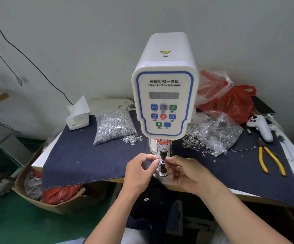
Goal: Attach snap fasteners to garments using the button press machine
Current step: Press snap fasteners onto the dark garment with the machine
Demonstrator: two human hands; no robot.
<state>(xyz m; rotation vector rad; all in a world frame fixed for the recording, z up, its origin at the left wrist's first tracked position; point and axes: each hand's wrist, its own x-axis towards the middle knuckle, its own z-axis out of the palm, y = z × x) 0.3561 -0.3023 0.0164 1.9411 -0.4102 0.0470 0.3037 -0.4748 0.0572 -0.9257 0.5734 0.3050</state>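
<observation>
The tabletop (248, 194) is lying under a dark blue cloth (82, 161) that is covering most of its surface; the white button press machine (164, 95), marked "SERVO BUTTON MACHINE", is standing upright at the front middle of it, its control panel facing the camera; a cardboard box (37, 196) holding red and clear plastic is sitting on the green floor at the left, below the tabletop edge; a red plastic bag (230, 101) is slumping behind the machine at the right; a clear bag of silver snap caps (115, 125) is lying left of the machine, a few caps spilling beside it; a second clear bag of ring-shaped snap parts (214, 132) is lying right of the machine, loose rings scattering in front of it; a dark garment (148, 206) is hanging below the front edge, between the two forearms; a white tissue box (77, 118) is sitting at the back left; a white handheld controller (260, 126) is resting at the far right; yellow-handled pliers (271, 159) are lying just in front of it; the left hand (139, 173) is pinching something small, too tiny to name, right beside the lower die (162, 166) under the machine's head; the right hand (185, 173) is curling its fingers round that die from the other side, fingertips touching it.
</observation>
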